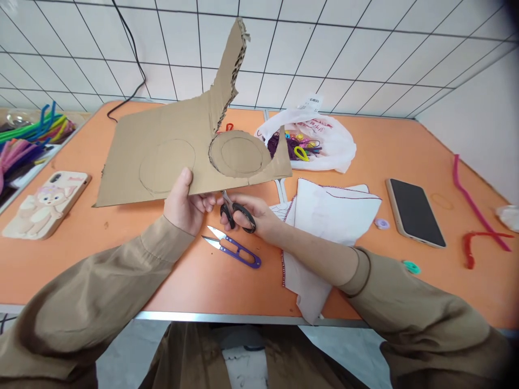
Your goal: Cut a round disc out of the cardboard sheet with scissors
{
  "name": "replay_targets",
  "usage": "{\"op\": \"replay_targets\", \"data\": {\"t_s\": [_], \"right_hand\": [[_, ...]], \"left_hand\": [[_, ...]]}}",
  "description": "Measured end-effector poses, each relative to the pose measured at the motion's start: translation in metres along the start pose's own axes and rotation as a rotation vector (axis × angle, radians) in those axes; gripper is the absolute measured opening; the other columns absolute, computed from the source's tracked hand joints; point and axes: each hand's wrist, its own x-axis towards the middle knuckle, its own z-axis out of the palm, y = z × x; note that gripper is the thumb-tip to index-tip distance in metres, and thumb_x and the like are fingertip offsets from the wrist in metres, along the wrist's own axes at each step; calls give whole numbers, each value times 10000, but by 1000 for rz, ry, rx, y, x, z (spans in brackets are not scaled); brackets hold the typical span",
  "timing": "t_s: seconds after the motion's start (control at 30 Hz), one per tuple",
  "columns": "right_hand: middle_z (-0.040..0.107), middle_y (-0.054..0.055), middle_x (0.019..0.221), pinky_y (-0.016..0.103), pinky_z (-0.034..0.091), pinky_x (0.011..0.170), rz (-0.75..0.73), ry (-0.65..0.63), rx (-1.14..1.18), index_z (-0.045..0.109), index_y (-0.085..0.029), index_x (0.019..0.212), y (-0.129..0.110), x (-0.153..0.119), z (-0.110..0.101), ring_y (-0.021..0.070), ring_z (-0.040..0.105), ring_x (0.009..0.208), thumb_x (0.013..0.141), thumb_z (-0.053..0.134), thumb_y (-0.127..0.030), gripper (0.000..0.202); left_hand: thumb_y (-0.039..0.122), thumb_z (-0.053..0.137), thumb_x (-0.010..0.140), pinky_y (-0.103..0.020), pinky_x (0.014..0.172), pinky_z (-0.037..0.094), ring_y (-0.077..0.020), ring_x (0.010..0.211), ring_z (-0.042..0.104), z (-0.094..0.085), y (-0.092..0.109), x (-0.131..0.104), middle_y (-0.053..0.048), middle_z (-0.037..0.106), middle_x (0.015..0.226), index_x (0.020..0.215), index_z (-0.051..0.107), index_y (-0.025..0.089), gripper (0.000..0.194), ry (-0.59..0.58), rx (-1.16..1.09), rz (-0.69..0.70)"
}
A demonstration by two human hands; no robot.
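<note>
My left hand (184, 208) pinches the cardboard (121, 151) by its lower edge, thumb on top and fingers curled beneath, so the sheet is held up over the table (178, 289), reaching away from me. My right hand (257, 216), just beside it, is closed on the scissors (239, 207), fingers at the black handles, blades pointing up at that same edge; whether they bite into it I cannot tell. Above my right hand, a disc (243, 154) drawn with an inner ring is partly cut free of the sheet; a second drawn circle lies above my left thumb. Just below my hands lie the purple snips (230, 253), slightly spread. The white cloth (336, 213) lies under and beyond my right forearm, with the bag (343, 143) farther off and the phone (416, 212) well to the right. Well left of my left hand lies a cartoon phone case (48, 205).
</note>
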Motion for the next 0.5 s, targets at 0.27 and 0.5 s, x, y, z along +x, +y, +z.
{"op": "replay_targets", "data": {"t_s": [0.27, 0.5], "right_hand": [[593, -5, 793, 275, 491, 656, -26, 8, -66, 577, -182, 1064, 7, 1, -1, 108, 590, 667, 755, 732, -482, 458], [637, 25, 815, 256, 466, 637, -154, -9, -457, 584, -147, 1108, 7, -4, 1, 126, 584, 697, 791, 661, -317, 368]], "left_hand": [[315, 497, 904, -201, 309, 368, -113, 355, 527, 2, 17, 6, -8, 623, 529, 772, 623, 178, 228, 51, -45, -14], [300, 273, 980, -218, 330, 340, -120, 362, 486, -4, 52, 17, -20, 548, 457, 699, 616, 164, 463, 50, -156, 41]]}}
